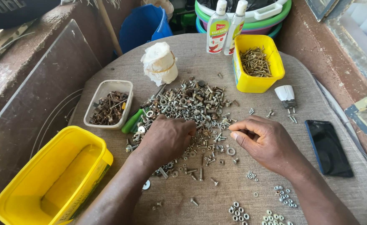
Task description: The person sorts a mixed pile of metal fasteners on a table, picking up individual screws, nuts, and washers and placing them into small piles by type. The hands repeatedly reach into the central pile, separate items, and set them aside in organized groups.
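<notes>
A round table (217, 187) with a woven cover carries a screw pile (192, 104). On it also lie two yellow tubs (256, 62), a clear tub (108, 102), bottles (217, 27), a phone (328, 148), a plug (286, 95) and small nut groups (238, 210).

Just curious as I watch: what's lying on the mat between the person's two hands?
In the head view, between the left hand and right hand lies the edge of the pile of screws, nuts and washers, scattered loosely, including one large washer.

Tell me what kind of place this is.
Probably an informal home or yard workbench for sorting hardware: a heap of bolts, nuts and washers on a cloth-covered round table, tubs of screws, rough walls, stacked basins.
</notes>
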